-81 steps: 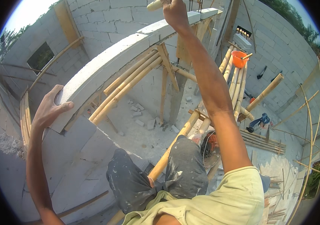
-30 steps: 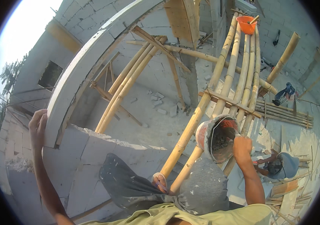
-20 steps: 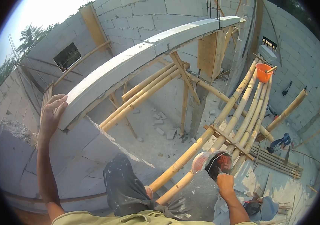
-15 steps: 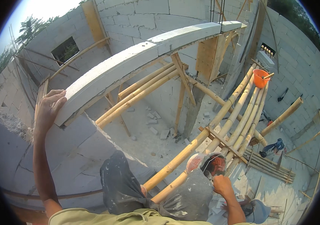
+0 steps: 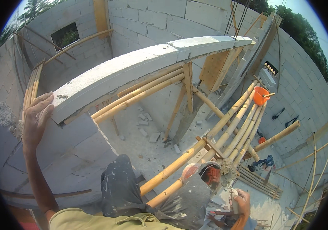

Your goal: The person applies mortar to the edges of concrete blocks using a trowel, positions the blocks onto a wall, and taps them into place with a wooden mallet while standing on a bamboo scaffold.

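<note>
My left hand (image 5: 37, 119) lies against the near left end of a long pale block beam (image 5: 114, 71), its fingers stretched over the top edge and the thumb apart. Low on the right, my right hand (image 5: 242, 203) is closed round the handle of a trowel (image 5: 234, 203). A lump of grey wet mortar (image 5: 228, 171) covers the trowel's blade, which I cannot make out under it. Beside the lump, an orange bucket (image 5: 190, 171) smeared with mortar stands by my right knee. My mortar-stained trousers (image 5: 121, 184) show between both arms.
Bamboo poles (image 5: 187, 155) run away from under me to the right, bearing another orange bucket (image 5: 261, 96). Bamboo props (image 5: 141, 96) stand below the beam. A drop to the floor (image 5: 144, 147), with block scraps, opens ahead. Part of another person (image 5: 218, 220) shows below my right hand.
My right hand has come up out of the near bucket and moved right, with mortar on the trowel. My left hand stays at the beam's end. The whole view has shifted slightly.
</note>
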Demonstrator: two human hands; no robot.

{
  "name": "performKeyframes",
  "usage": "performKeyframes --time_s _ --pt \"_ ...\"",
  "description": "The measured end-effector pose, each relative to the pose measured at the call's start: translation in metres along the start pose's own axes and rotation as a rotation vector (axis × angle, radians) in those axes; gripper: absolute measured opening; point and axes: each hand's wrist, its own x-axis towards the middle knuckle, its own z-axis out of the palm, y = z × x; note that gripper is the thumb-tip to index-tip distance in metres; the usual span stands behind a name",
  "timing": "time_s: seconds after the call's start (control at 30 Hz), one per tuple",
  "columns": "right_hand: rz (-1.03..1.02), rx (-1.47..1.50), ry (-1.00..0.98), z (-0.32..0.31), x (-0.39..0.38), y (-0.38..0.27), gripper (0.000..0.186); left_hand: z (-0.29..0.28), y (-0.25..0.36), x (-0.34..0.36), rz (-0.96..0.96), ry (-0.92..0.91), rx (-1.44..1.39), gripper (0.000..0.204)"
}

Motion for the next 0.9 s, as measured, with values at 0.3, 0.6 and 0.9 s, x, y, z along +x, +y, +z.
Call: performKeyframes --time_s 0.3,0.6,0.9 --pt "-0.885 -0.327 0.005 0.180 0.148 -0.217 0.043 0.002 -0.006 -0.001 -0.028 -0.025 -0.209 0.041" --pt "-1.350 -1.109 0.501 0.248 0.275 -0.266 0.044 0.000 0.002 0.002 -0.008 -0.017 -0.189 0.042" --pt "-1.578 -1.682 0.831 0.209 0.294 -0.301 0.042 -0.005 0.001 -0.001 -0.031 -0.035 -0.184 0.043"
